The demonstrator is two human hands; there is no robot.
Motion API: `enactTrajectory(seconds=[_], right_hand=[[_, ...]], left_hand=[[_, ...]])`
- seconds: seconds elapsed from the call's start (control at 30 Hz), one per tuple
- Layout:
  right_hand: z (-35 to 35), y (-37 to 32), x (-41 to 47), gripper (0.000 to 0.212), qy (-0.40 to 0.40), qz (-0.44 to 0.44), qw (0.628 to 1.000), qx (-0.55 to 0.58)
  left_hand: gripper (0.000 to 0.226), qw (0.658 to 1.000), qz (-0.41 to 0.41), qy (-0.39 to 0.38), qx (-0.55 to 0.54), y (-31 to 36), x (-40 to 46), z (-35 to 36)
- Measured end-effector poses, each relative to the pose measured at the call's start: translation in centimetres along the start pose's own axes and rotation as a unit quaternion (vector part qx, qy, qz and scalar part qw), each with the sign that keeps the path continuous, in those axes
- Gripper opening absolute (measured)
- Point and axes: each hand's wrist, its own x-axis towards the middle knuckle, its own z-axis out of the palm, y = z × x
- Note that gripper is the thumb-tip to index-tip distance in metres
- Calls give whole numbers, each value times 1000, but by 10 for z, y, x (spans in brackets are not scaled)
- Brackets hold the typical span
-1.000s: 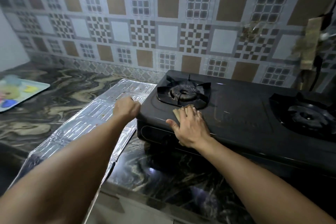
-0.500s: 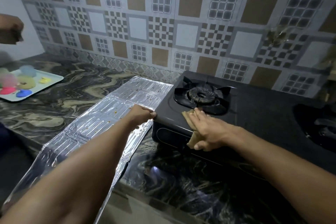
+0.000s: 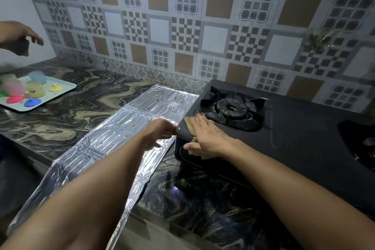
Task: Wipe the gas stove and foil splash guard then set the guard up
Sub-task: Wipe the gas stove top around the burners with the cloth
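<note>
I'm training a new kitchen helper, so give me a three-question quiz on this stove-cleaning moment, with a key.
1. True or false: the silver foil splash guard stands upright behind the black gas stove.
2. Which hand presses the tan cleaning cloth on the stove's corner? A) left hand B) right hand
3. Fill in: the light tray of coloured items sits on the marbled countertop, to the ____ of the guard.

Key: 1 false, it lies flat beside the stove; 2 B; 3 left.
</note>
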Motion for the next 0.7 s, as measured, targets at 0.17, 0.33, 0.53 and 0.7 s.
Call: enactTrajectory(seconds=[0.17,0.33,0.53,0.7], right_hand=[[1,-15,40,91,16,-12,1000,3],[7,-18,36,58,53,-75,995,-30],[12,-17,20,46,69,-157,983,-59],[17,4,-12,47,66,-205,975,-60]], left_hand=[[62,985,-19,-59,-159,-13,-10,-4],[62,981,-34,4,-191,-21,-3,1],[41,990,-9,86,-115,-6,-9,4],[34,980,120,155,24,5,-22,16]])
